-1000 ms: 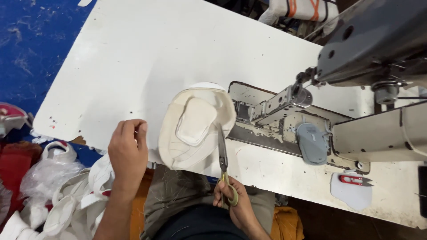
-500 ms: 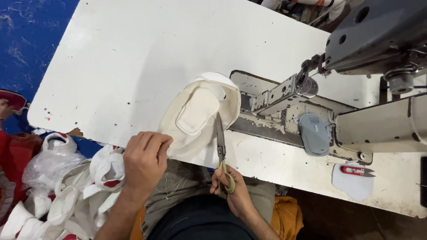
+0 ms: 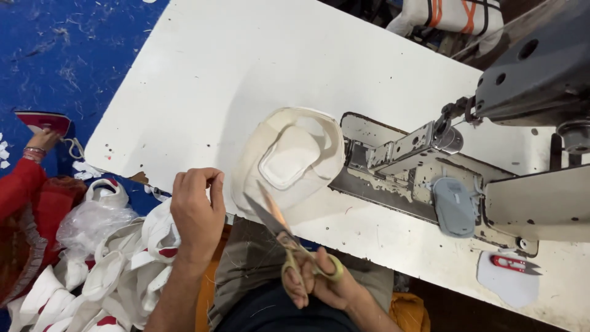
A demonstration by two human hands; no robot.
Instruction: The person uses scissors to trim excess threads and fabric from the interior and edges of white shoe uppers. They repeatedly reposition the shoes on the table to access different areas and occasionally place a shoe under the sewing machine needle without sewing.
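while scissors open: trimming step at cream shoe upper (image 3: pixel 289 161), worktop (image 3: pixel 246 67) near edge
right hand (image 3: pixel 319 286): fingers grasping yellow scissors (image 3: pixel 289 237)
left hand (image 3: pixel 198 212): fingers pinched together, contents unclear
next move: needs a steady upper edge between the blades

Right hand (image 3: pixel 319 284) holds open scissors (image 3: pixel 279 224) beside cream fabric piece (image 3: pixel 289 161); left hand (image 3: pixel 198 212) pinches nearby.

Sewing workshop, likely footwear or garment stitching. Industrial sewing machine (image 3: pixel 491 154) at 3 o'clock, grey head, worn paint-chipped metal bed, set into white counter (image 3: pixel 246 74) with scuffed, chipped edge. Cream stitched fabric piece (image 3: pixel 289 160) at centre beside machine bed. Yellow-handled scissors (image 3: pixel 295 246) at 6 o'clock. Red thread snips (image 3: pixel 515 264) at 4 o'clock. Heap of white-and-red cut pieces (image 3: pixel 117 270) at 8 o'clock. Blue floor (image 3: pixel 61 55) with scraps at 10 o'clock. Another worker's red sleeve (image 3: pixel 18 184) at 9 o'clock.
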